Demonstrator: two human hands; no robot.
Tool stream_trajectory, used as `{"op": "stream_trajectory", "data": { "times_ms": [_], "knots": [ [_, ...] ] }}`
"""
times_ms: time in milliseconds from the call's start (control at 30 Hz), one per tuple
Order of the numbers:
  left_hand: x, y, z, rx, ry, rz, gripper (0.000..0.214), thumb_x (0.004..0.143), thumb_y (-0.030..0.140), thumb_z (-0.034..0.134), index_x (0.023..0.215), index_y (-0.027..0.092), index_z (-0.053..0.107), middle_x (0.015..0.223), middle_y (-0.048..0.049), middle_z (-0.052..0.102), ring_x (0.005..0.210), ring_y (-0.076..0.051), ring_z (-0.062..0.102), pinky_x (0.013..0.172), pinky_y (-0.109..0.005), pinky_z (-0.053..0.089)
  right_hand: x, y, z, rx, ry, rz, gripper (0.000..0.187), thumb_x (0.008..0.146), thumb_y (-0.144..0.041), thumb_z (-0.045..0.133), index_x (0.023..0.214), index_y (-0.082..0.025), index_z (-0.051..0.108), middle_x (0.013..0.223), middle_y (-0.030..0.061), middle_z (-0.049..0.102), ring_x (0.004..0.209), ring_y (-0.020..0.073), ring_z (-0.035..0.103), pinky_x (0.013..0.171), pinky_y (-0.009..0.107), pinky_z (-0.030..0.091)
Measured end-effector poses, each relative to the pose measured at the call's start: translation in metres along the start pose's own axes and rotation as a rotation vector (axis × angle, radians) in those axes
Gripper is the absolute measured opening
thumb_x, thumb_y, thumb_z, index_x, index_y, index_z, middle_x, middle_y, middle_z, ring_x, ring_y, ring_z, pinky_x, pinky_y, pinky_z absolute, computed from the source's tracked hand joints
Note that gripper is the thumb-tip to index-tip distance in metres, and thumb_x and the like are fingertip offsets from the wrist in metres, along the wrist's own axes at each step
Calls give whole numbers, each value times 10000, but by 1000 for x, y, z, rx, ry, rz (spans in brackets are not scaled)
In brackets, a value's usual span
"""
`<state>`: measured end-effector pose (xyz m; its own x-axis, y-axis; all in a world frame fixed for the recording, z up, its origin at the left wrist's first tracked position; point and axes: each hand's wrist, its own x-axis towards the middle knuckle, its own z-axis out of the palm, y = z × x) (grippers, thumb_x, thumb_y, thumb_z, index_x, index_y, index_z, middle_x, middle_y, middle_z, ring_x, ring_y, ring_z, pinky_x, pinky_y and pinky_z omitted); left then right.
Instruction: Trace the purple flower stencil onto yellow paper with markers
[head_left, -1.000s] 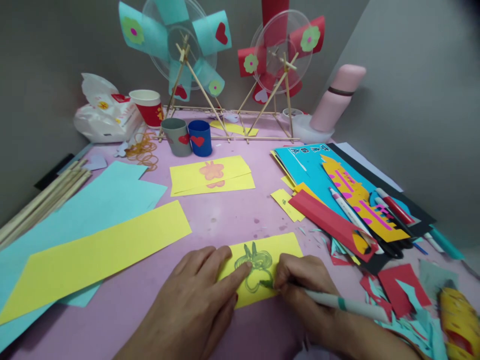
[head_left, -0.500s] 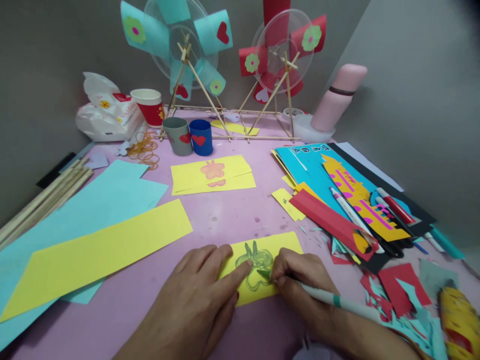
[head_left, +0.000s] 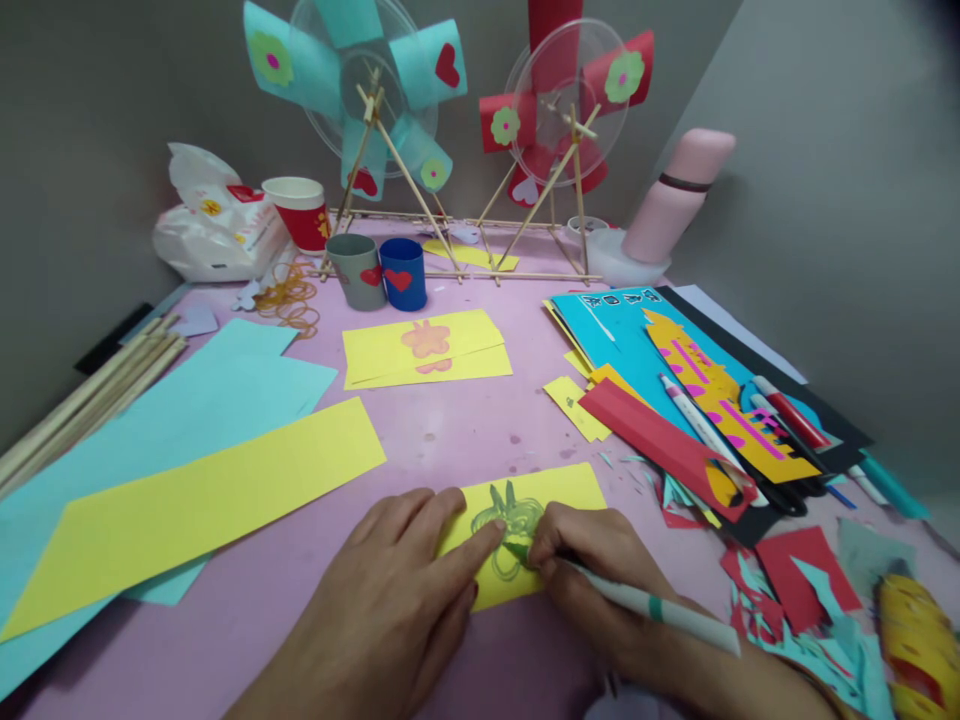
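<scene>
1. One green felt-tip marker [head_left: 654,607], pinched in my right hand [head_left: 596,575], meets yellow card [head_left: 568,487] at six o'clock.
2. My left hand [head_left: 401,575], grasping nothing, rests on the card's nine-o'clock side.

Two hands [head_left: 390,590]; two pinwheels [head_left: 371,108]; two heart-marked cups [head_left: 409,285]; one pink bottle [head_left: 679,195].

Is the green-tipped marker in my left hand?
No, the right hand grips the green-tipped marker, while the left hand rests on the yellow card with the green drawing.
</scene>
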<state>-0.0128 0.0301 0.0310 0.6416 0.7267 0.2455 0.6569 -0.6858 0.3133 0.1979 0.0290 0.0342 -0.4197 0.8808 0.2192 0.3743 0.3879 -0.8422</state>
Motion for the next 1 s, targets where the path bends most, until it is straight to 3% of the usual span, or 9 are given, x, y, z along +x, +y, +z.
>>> {"op": "stream_trajectory", "data": {
  "times_ms": [367,667,1000],
  "knots": [
    [-3,1,1,-1,-17,-15,448,887,98,418,1276,300,510,1173,-70,510,1011,-261,463,820,-435,442,-4,2,-1,32,40,40,155,759,-66,392,740,-215,428,557,-80,350,448,83,327,459,213,252],
    [-4,-1,1,0,-13,-8,452,889,102,411,1283,303,504,1179,-67,504,1013,-263,459,823,-433,433,-7,3,-1,63,63,134,145,769,-88,395,720,-219,435,519,-83,322,445,94,304,434,223,223],
    [0,-1,0,8,-6,5,440,890,100,419,1272,296,519,1168,-71,506,1000,-262,463,809,-426,440,-7,3,-2,62,104,146,137,760,-120,390,671,-221,417,493,-82,316,418,92,291,402,219,211]
  ]
}}
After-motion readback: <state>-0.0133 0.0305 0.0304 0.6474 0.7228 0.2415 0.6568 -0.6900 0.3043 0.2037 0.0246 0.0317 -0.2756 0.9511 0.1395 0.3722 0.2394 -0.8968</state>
